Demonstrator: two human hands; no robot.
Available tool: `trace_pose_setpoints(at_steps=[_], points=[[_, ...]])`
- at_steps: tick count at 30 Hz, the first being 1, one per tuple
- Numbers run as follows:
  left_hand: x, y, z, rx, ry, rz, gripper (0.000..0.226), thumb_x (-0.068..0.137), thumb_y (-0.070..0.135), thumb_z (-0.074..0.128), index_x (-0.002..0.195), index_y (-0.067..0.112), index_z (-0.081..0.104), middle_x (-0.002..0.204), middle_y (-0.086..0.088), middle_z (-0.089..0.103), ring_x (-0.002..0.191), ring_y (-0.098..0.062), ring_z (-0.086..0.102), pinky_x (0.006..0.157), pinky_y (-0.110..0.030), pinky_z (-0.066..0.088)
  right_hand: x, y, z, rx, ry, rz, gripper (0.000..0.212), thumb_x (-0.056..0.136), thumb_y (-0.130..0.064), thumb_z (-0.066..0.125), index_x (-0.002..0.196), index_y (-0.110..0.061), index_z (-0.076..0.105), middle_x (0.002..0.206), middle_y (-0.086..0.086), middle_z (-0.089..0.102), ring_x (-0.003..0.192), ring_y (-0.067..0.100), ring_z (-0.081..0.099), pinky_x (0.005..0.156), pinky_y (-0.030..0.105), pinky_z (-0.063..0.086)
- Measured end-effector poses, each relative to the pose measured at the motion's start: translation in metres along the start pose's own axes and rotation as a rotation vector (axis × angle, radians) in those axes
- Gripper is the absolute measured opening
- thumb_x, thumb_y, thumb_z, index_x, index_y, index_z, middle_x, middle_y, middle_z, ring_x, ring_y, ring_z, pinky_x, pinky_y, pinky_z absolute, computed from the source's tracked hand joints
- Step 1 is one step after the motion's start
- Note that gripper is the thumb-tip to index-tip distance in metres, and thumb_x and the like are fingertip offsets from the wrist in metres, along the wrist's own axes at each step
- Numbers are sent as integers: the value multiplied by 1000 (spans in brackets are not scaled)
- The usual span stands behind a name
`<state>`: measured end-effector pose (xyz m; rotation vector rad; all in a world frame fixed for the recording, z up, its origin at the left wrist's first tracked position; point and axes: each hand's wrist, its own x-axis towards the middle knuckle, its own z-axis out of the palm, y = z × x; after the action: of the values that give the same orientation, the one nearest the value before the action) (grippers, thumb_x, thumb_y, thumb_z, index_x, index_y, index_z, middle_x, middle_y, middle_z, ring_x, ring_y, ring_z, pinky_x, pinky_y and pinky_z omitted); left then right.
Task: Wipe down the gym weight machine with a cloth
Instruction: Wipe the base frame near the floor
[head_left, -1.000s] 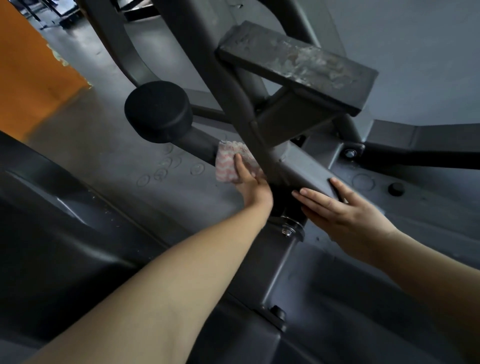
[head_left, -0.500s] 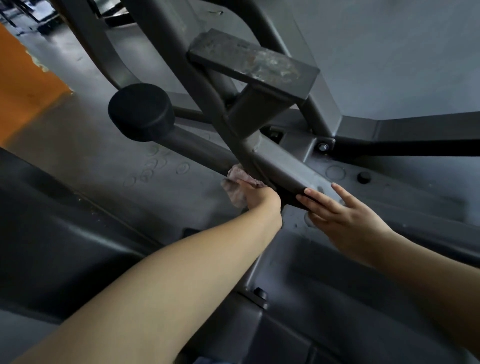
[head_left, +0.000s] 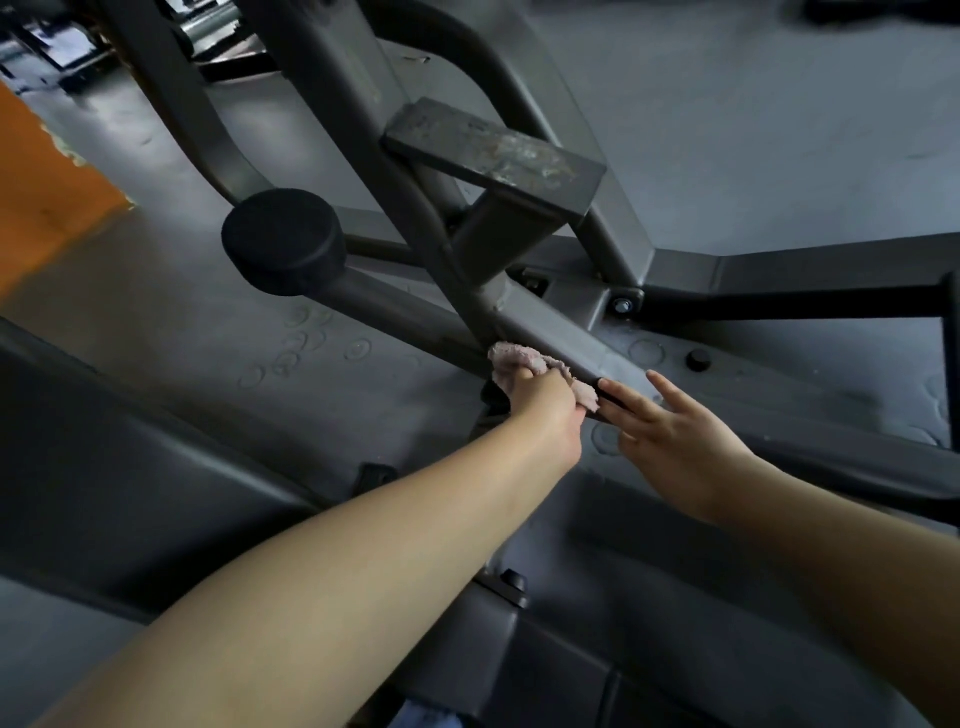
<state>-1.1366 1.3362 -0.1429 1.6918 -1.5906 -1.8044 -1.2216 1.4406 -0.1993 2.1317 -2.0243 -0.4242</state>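
Against smooth steel tube (head_left: 550, 332), bunched terry cloth (head_left: 519, 364)

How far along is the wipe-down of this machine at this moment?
Done: nothing can be confirmed clean; the frame tubes look uniformly grey. In hand: the left hand holds the pink cloth against the lower frame bar near its joint, while the right hand rests open-fingered beside it. Left: the scuffed, blotchy flat plate above and the round black end cap are not being touched.

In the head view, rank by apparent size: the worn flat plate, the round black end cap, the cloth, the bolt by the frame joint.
1. Plate
2. End cap
3. Cloth, partly hidden by the left hand
4. Bolt
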Motion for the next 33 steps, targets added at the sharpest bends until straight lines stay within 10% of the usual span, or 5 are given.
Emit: trace_pose_setpoints(at_steps=[4,10,18,24,33], points=[[-8,-10,-20,-427,-237,-12,23,104,12,27,117,15,45,93,4,52,69,-9,47,62,-24,47,-6,-7,-13,-68,-230,16,47,98,-27,36,144,-15,37,160,13,-2,145,32,-14,115,53,-5],[-31,-25,-61,102,-224,237,39,102,9,35,137,24,39,65,-2,54,52,-8,48,51,-23,41,-4,-24,-36,79,-173,-1,37,59,-35,82,92,-20,76,121,15,64,117,32,58,101,48,42],[-103,-41,-129,1729,-436,681,53,100,19,37,148,35,22,144,-11,35,130,-28,36,104,-31,27,-20,-59,-50,148,-300,21,36,97,-26,41,129,-24,55,138,2,47,132,22,41,111,35,28],[-105,-125,-143,2508,-455,334,76,97,51,36,151,15,-4,156,-17,-17,144,-30,-17,110,-56,-11,-33,-98,-38,219,-440,64,41,91,-21,55,132,-19,53,139,1,48,130,21,44,107,32,32],[-86,-172,-134,2365,-402,883,56,104,27,20,149,3,-6,132,-11,-43,140,-34,-22,111,-46,-15,-54,-152,-29,379,-548,42,40,95,-21,51,135,-24,50,135,2,44,126,26,46,101,37,42]])
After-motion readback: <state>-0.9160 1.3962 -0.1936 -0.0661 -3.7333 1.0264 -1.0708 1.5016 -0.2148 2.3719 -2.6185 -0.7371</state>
